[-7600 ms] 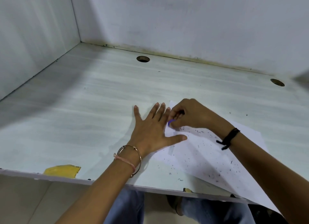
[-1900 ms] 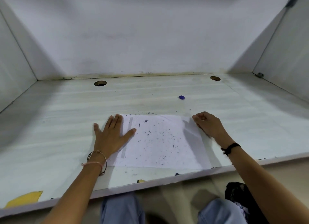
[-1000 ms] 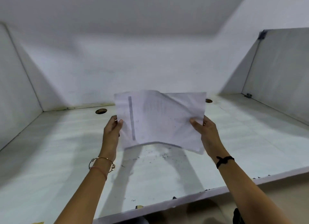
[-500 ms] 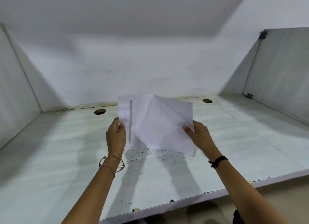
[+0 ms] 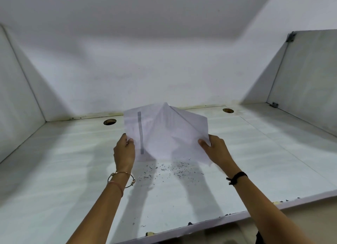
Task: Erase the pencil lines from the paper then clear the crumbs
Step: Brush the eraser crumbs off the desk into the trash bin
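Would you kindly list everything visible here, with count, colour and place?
white sheet of paper: one, white with a grey stripe, held bent above the desk
eraser crumbs: many, dark, scattered on the desk under the paper
pale wood-grain desk: one, whitish, walled on three sides
round cable holes: two, dark, along the desk's back edge
left hand: one, pinches the paper's left edge; bangle at wrist
right hand: one, pinches the paper's right edge; black wristband

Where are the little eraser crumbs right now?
In the head view, the eraser crumbs lie scattered on the desk near its middle, beneath the paper that the left hand and right hand hold up.
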Motion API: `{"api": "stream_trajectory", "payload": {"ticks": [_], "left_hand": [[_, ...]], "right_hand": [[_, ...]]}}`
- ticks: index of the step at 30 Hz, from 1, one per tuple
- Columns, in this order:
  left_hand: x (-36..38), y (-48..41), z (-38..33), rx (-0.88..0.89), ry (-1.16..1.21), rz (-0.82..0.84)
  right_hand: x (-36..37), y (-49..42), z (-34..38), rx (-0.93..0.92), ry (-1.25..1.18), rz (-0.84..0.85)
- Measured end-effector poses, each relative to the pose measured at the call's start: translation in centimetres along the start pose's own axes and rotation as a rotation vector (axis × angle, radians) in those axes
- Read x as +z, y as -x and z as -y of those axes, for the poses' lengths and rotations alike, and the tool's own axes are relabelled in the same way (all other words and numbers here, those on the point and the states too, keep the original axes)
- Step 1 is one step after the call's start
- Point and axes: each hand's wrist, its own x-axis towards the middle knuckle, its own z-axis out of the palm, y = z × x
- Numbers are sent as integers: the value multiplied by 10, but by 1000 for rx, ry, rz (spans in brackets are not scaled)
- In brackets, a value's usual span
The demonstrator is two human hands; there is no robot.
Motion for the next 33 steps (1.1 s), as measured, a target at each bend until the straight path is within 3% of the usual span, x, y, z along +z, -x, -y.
{"api": "stream_trajectory", "payload": {"ticks": [3,7,9,11,14,20,25,27,29,33], "left_hand": [[0,-4,1,-58,134,-43],[4,1,0,-269,322,-158],[7,8,-6,-393,393,-70],[10,15,-8,-407,557,76],[3,22,-11,-291,634,120],[-44,9,-7,-212,448,158],[-88,-1,5,-214,304,261],[-105,-3,9,-221,263,279],[-122,-8,18,-226,266,236],[-172,-16,41,-242,158,-31]], "right_hand": [[-1,-2,8,38,-173,-42],[5,0,24,157,-622,57],[14,3,29,204,-780,109],[24,7,32,243,-856,181],[36,10,32,276,-791,256],[13,-10,38,299,-832,137],[28,-12,62,171,-530,395],[52,-8,75,134,-447,419],[80,-4,83,120,-445,394],[138,8,101,126,-424,339]]}}
